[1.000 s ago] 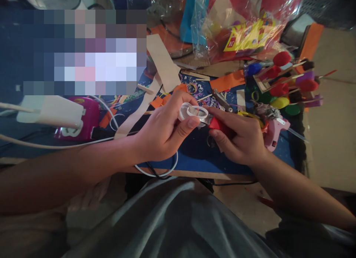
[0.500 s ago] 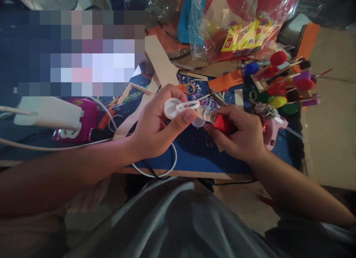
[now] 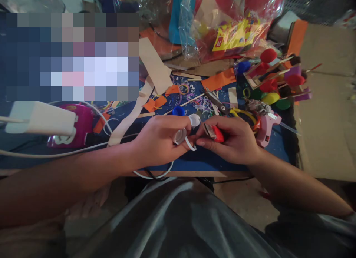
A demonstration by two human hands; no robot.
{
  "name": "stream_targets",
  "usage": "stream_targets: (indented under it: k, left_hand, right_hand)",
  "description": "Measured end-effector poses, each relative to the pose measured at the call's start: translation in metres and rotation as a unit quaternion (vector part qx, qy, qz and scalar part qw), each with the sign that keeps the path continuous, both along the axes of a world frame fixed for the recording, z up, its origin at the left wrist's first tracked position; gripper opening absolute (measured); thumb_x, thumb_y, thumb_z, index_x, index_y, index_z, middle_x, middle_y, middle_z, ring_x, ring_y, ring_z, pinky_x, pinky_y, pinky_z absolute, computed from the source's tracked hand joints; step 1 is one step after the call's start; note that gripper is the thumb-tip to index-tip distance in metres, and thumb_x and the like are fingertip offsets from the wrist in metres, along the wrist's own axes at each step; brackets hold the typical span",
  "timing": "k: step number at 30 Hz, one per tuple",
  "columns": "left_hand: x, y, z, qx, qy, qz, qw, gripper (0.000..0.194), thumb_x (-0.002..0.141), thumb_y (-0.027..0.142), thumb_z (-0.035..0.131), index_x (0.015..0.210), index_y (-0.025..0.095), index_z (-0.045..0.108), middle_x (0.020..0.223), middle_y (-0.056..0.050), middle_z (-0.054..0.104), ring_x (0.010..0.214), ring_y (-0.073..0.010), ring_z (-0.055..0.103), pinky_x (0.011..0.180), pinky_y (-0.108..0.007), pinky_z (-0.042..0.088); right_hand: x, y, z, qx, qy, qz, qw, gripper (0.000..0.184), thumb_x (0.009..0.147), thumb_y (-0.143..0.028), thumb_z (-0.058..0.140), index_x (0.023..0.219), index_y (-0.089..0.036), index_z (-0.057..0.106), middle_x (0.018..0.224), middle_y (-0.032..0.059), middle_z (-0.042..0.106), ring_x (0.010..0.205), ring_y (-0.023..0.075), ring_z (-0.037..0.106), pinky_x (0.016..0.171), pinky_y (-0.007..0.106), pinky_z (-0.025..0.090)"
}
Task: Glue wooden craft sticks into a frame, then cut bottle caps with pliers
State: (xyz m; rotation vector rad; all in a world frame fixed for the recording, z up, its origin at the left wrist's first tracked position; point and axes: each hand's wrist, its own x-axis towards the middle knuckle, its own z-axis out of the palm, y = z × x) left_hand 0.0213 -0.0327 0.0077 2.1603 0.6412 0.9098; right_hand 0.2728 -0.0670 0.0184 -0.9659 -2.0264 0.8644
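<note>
My left hand (image 3: 160,141) is closed on a small white plastic cap (image 3: 180,136), its hollow side showing. From the cap a thin white ring (image 3: 190,143) hangs partly loose near the thumb. My right hand (image 3: 236,139) is wrapped round a red-handled utility knife (image 3: 218,134), with a short stretch of blade showing beside the fingers. The right fingertips come right up to the ring; whether they pinch it I cannot tell. Just beyond the hands lie another white cap (image 3: 195,120) and a blue cap (image 3: 178,111).
A pink glue gun (image 3: 267,130) lies to the right, below a pile of coloured caps and sticks. Dark-handled scissors or pliers (image 3: 218,102) rest among paper scraps. A white charger (image 3: 41,117) stands in a magenta socket block (image 3: 83,117) at left, its cables crossing the blue table.
Both hands have come lower and closer together. The cap has turned in my left hand, and the ring now hangs downward. The knife blade has swung away from the cap.
</note>
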Motion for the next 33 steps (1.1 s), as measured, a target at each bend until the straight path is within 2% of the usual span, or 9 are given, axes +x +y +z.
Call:
stream_targets:
  k: [3,6,8,11,17,20,25,29,33]
  left_hand:
    - [-0.001,0.0,-0.001,0.009,0.041,0.022,0.999,0.021,0.101,0.033,0.074,0.087,0.022,0.063,0.073,0.001,0.071,0.061,-0.0134,0.062,0.059,-0.028,0.043]
    - [-0.003,0.001,0.002,0.006,0.088,0.044,0.995,0.023,0.1,0.037,0.076,0.091,0.023,0.06,0.071,0.003,0.068,0.058,-0.0134,0.058,0.058,-0.028,0.039]
    - [-0.003,0.0,0.003,-0.007,0.106,0.044,0.993,0.023,0.097,0.037,0.076,0.095,0.024,0.058,0.071,0.004,0.068,0.059,-0.0144,0.059,0.058,-0.028,0.039]
    - [-0.002,-0.002,0.002,-0.023,0.116,0.043,0.992,0.018,0.098,0.033,0.071,0.1,0.024,0.055,0.075,0.003,0.068,0.061,-0.0159,0.061,0.06,-0.029,0.04]
    - [0.001,-0.004,0.001,-0.035,0.074,0.041,0.996,0.011,0.103,0.03,0.063,0.106,0.025,0.054,0.083,0.001,0.068,0.069,-0.0187,0.066,0.064,-0.032,0.043]
    - [0.002,-0.001,0.003,-0.044,0.052,0.031,0.997,0.012,0.106,0.033,0.062,0.105,0.024,0.054,0.087,0.001,0.067,0.069,-0.0163,0.064,0.067,-0.032,0.046]
    - [0.001,0.001,0.005,-0.034,0.04,0.026,0.998,0.017,0.108,0.037,0.065,0.115,0.023,0.058,0.083,0.003,0.064,0.064,-0.0141,0.056,0.061,-0.031,0.042]
    - [0.0,0.0,0.005,-0.044,0.032,0.005,0.999,0.02,0.11,0.04,0.066,0.117,0.023,0.058,0.087,0.001,0.07,0.066,-0.0152,0.061,0.063,-0.032,0.048]
    - [-0.001,0.001,0.007,-0.082,0.026,-0.026,0.996,0.019,0.111,0.04,0.067,0.116,0.024,0.057,0.087,0.0,0.074,0.066,-0.0164,0.064,0.061,-0.032,0.048]
  right_hand:
    - [0.0,0.001,-0.002,0.017,0.007,0.001,1.0,0.028,0.099,-0.047,0.093,0.106,-0.024,0.078,0.088,0.0006,0.083,0.068,0.0168,0.075,0.066,0.029,0.061]
    - [-0.002,0.003,-0.005,0.046,0.006,0.028,0.999,0.044,0.091,-0.056,0.099,0.111,-0.023,0.077,0.095,0.0037,0.085,0.076,0.0188,0.078,0.072,0.031,0.064]
    - [-0.005,0.003,-0.006,0.057,0.002,0.038,0.998,0.04,0.095,-0.052,0.097,0.112,-0.023,0.076,0.097,0.0048,0.085,0.08,0.0191,0.08,0.074,0.031,0.064]
    - [-0.007,0.003,-0.007,0.067,0.001,0.03,0.997,0.023,0.102,-0.037,0.09,0.115,-0.023,0.076,0.1,0.0055,0.085,0.085,0.0188,0.081,0.076,0.03,0.063]
    - [-0.006,0.002,-0.005,0.077,0.015,0.001,0.997,0.012,0.102,-0.019,0.077,0.113,-0.023,0.074,0.099,0.0046,0.083,0.086,0.0186,0.079,0.078,0.031,0.063]
    - [-0.006,0.0,-0.004,0.018,0.028,-0.043,0.999,0.005,0.106,-0.027,0.076,0.106,-0.023,0.073,0.088,0.0018,0.078,0.074,0.0173,0.072,0.072,0.032,0.061]
    - [-0.007,0.0,-0.003,-0.129,0.111,-0.072,0.983,0.029,0.107,-0.051,0.079,0.1,-0.024,0.072,0.069,-0.0037,0.062,0.055,0.0137,0.055,0.053,0.028,0.051]
    - [-0.008,0.001,0.0,-0.238,0.188,-0.052,0.951,0.041,0.102,-0.06,0.086,0.099,-0.022,0.07,0.072,-0.0028,0.069,0.047,0.0104,0.052,0.041,0.025,0.043]
    - [-0.006,0.002,0.004,-0.285,0.218,-0.014,0.933,0.04,0.103,-0.058,0.085,0.1,-0.021,0.069,0.077,0.0002,0.077,0.045,0.0102,0.057,0.037,0.022,0.043]
